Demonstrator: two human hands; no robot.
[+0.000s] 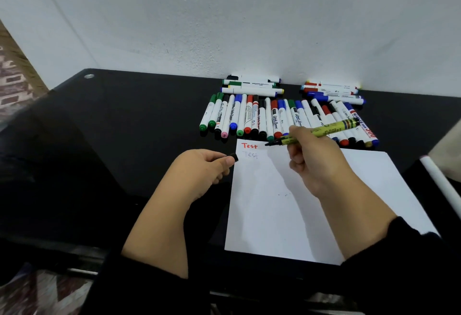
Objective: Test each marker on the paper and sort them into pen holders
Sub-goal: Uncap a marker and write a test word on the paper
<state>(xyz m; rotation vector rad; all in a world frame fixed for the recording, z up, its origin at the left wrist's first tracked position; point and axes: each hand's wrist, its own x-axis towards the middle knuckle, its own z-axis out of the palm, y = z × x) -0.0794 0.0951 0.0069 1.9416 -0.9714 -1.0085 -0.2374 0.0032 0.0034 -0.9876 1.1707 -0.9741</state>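
Looking down from the head view, the right hand (309, 157) was holding a yellow-green marker (321, 131) in a pinching grip near the middle right of the frame. The marker lay almost flat, its long body running from the upper right down to the left. Its black tip (269, 143) pointed left and hung just over the top edge of the white paper (324, 215), right beside the red word "Test" (249, 145). A faint grey word sat just under the red one. The left hand (207, 167) was left of the paper's upper corner, its grip pinching a small black cap (234, 157). The cap was near the tip, a little lower and to the left. I think the next move was a short dip of the tip down onto the paper, and the right hand was the nearer one for that. Many markers (274, 120) lay in a row on the black tabletop (124, 127) above the paper. No pen holders showed clearly.
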